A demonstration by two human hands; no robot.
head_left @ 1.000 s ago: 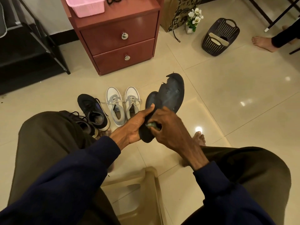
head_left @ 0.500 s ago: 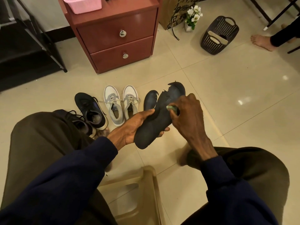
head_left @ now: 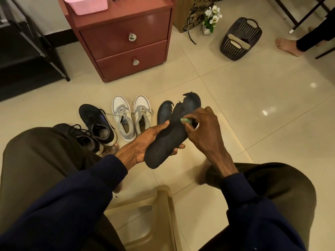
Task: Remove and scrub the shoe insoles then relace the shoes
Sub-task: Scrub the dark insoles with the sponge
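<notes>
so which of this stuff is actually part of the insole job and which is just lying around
In the job: dark insole in the left hand, green scrubber in the right hand, second insole behind it, white shoes, black shoes.
Lying about: red drawer unit, pink basket, black basket, flower pot.

The insole (head_left: 166, 144) is black, the scrubber (head_left: 186, 120) green (basket (head_left: 87, 8) pink).

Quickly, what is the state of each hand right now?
Left hand: closed, holding the insole.
Right hand: closed, pinching a green pad against the insole.
</notes>
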